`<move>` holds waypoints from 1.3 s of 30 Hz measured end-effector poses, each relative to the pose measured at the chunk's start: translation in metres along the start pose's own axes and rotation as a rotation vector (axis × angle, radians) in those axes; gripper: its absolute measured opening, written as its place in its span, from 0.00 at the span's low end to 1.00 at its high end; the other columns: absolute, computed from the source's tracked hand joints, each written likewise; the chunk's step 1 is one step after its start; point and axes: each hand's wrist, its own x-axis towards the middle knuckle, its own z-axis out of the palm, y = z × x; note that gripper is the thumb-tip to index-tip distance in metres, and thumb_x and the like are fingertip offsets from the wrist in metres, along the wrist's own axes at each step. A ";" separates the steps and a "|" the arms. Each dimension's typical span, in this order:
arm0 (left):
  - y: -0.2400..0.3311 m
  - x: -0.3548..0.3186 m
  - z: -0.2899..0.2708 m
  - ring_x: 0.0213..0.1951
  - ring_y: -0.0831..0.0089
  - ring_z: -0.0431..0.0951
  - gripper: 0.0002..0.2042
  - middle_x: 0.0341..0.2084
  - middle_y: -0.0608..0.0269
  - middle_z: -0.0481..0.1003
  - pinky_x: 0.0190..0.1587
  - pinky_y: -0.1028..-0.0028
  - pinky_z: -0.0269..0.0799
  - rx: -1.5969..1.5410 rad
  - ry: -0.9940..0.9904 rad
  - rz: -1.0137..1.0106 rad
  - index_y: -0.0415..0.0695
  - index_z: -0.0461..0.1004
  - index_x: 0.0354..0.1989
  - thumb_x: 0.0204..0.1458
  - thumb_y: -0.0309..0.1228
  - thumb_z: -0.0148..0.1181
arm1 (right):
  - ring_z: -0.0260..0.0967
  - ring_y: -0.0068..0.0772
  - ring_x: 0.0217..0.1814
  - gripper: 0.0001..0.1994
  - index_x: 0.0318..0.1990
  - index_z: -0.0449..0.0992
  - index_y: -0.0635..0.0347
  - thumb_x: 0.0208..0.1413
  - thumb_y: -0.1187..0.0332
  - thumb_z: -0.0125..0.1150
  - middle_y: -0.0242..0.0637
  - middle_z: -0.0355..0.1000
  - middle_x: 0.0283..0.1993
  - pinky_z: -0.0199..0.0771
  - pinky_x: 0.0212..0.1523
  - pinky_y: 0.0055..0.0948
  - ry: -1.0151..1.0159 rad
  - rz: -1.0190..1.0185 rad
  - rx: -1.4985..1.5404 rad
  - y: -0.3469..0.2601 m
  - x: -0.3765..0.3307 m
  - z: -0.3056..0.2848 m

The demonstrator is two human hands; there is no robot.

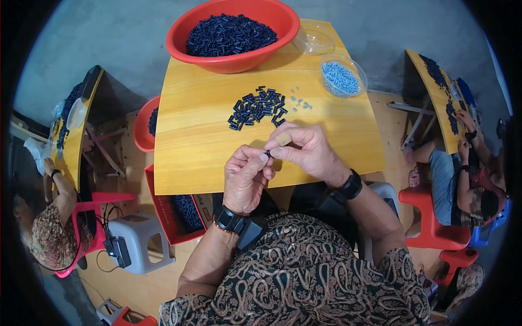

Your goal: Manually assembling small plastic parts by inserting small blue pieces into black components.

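Observation:
Above the near part of the yellow table (pixel 196 146), my two hands meet fingertip to fingertip. My left hand (pixel 244 176) is closed in a pinch on a small dark plastic piece (pixel 267 154), mostly covered by the fingers. My right hand (pixel 311 152), with tan tape on one finger, pinches right against that piece; whatever is between its fingertips is too small to make out. Just beyond my hands lies a pile of short black tubular pieces (pixel 256 107). To its right are several tiny silvery pieces (pixel 300 103), scattered loosely.
A large red basin (pixel 234 65) full of black pieces stands at the far edge. At the far right are a clear bowl (pixel 341 77) of tiny light-blue pieces and a clear container (pixel 314 41). A red box (pixel 163 212) sits below the left edge. Other people work at side tables.

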 end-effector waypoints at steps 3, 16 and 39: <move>-0.002 0.000 -0.001 0.27 0.76 0.76 0.01 0.30 0.60 0.77 0.33 0.75 0.73 -0.070 0.024 -0.024 0.41 0.73 0.35 0.60 0.23 0.56 | 0.73 0.22 0.37 0.05 0.38 0.81 0.67 0.55 0.78 0.64 0.34 0.75 0.36 0.73 0.38 0.21 0.010 -0.114 -0.179 -0.004 -0.003 0.004; 0.004 0.000 -0.002 0.28 0.73 0.80 0.02 0.31 0.56 0.79 0.31 0.76 0.79 0.079 0.035 -0.050 0.40 0.72 0.35 0.58 0.20 0.58 | 0.74 0.34 0.35 0.05 0.35 0.79 0.65 0.50 0.81 0.62 0.39 0.74 0.34 0.74 0.35 0.27 0.067 -0.165 -0.494 -0.019 -0.012 0.013; 0.005 0.003 -0.006 0.26 0.76 0.77 0.03 0.28 0.61 0.77 0.29 0.76 0.75 0.233 0.180 0.240 0.41 0.72 0.37 0.57 0.21 0.59 | 0.72 0.28 0.34 0.06 0.38 0.80 0.65 0.53 0.79 0.62 0.36 0.73 0.34 0.71 0.36 0.25 -0.024 0.052 -0.300 -0.004 0.028 0.002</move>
